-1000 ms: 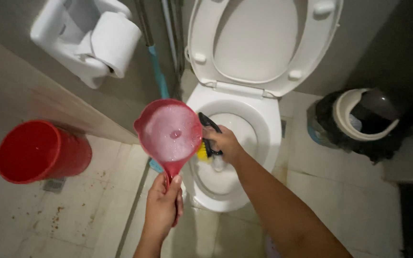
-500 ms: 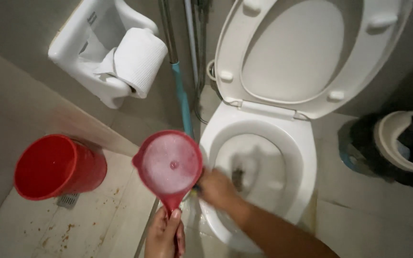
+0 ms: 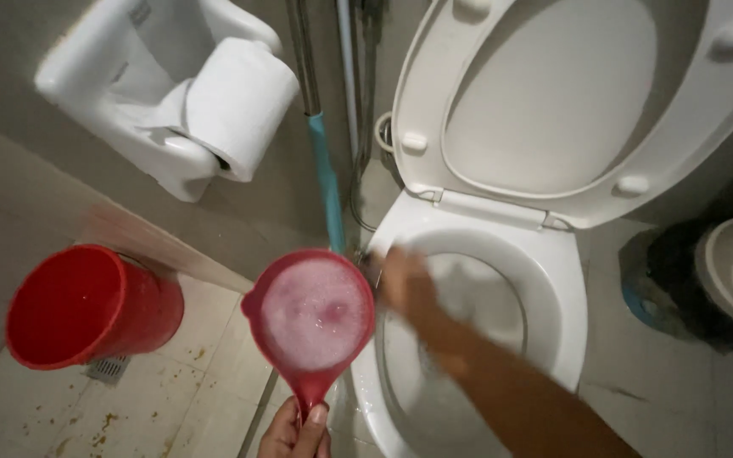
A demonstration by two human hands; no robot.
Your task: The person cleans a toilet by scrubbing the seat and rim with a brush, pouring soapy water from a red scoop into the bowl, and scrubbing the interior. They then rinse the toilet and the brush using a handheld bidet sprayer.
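Head view: left hand (image 3: 294, 432) clenched on handle of red dipper (image 3: 311, 315), full of soapy water and unpoured beside toilet bowl (image 3: 553, 297); right hand (image 3: 409, 284) blurred at bowl's rim, grip unclear; scrubbing seemingly midway, rinsing left.

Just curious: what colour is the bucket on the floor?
Red; the bucket shows clearly in the head view, at lower left.

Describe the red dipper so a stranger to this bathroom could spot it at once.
Start at the white toilet with its seat and lid up. Just left of the bowl's rim, the left hand holds the red dipper by its short handle, at the bottom edge of the view. Unlike the bigger red bucket standing on the floor further left, it is a small round scoop with a handle, full of foamy white suds.
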